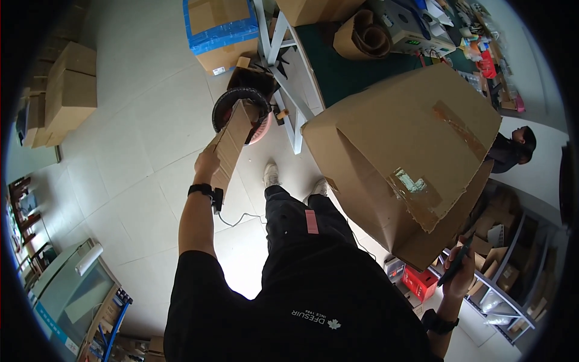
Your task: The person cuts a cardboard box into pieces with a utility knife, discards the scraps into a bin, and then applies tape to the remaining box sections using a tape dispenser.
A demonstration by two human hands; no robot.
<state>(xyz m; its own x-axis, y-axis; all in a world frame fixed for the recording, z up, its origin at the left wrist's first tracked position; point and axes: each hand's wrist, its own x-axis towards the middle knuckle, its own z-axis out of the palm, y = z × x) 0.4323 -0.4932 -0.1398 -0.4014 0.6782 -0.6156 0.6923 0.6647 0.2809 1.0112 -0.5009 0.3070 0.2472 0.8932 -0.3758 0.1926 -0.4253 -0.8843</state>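
Note:
My left hand (208,164) is closed on a long strip of brown cardboard (232,145). The strip's far end reaches into a pink waste bin (261,131) with a black liner (222,107) round its rim. My right hand (459,276), at the lower right, grips a dark, slim, flat object (456,260) shaped like a phone, seen nearly edge-on. Just beyond that hand, a large cardboard box (392,139) stands tilted, with torn edges and bits of tape on its side. My right hand looks apart from the box.
A green-topped workbench (332,78) carries rolled cardboard (363,39) and an instrument (410,27). Its white metal legs (297,123) stand beside the bin. A blue-taped box (220,30) sits behind. Shelves (506,271) are at right; another person (509,151) is in the background.

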